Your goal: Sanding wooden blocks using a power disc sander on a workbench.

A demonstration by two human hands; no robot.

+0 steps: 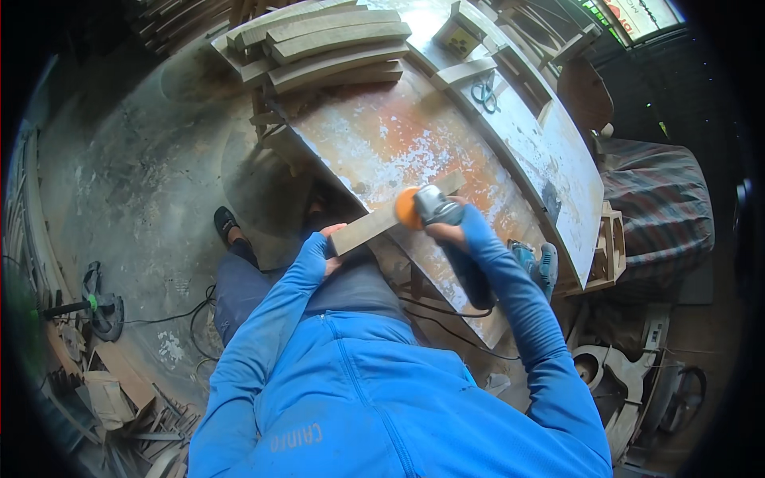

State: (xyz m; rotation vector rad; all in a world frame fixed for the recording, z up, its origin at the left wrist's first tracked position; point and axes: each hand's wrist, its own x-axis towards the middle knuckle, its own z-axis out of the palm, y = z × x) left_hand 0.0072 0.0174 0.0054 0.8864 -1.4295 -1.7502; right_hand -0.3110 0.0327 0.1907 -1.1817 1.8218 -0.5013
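My left hand [331,264] is closed round the near end of a flat wooden piece [368,229], with its thumb below the end and its fingers over the far side. The piece lies slantwise across the workbench edge, its other end on the bench. My right hand [449,233] grips an angle grinder [437,207] whose dark body hangs toward me. The grinder's orange disc [408,209] is against or just over the wood's upper face; I cannot tell which. A blue sleeve partly covers each hand.
Curved wooden pieces [339,49] are stacked at the workbench's [374,131] far left. Scissors [484,94] and a small box [460,36] sit on the pale board at right. A teal power tool [535,264] lies by my right forearm. Cords [454,333] trail underneath; wood scraps [111,390] litter the left floor.
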